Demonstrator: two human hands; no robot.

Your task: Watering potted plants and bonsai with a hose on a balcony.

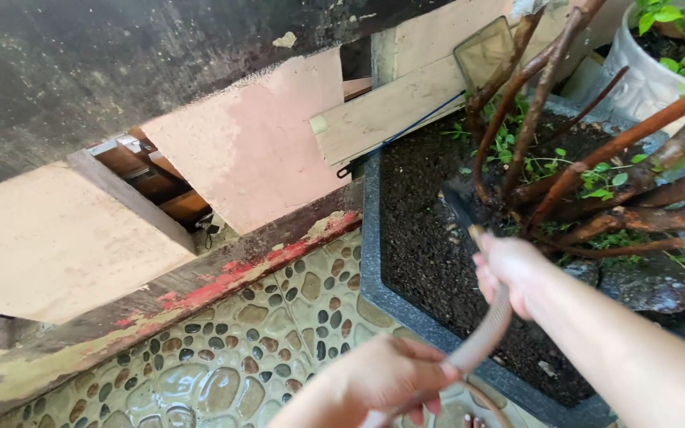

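A pale ribbed hose (487, 334) runs between both hands over a dark speckled planter (371, 261) filled with black soil. My right hand (509, 269) grips the hose near its tip, which points at the soil by the base of reddish-brown woody stems (545, 95). My left hand (386, 379) is closed around the hose lower down, near the planter's front rim. Small green weeds (596, 181) grow among the stems.
A white pot (636, 79) with green leaves stands at the top right. The floor (231, 357) left of the planter is wet pebble tile. A worn ledge with red paint (223, 277), pale boards and a dark wall lie beyond it.
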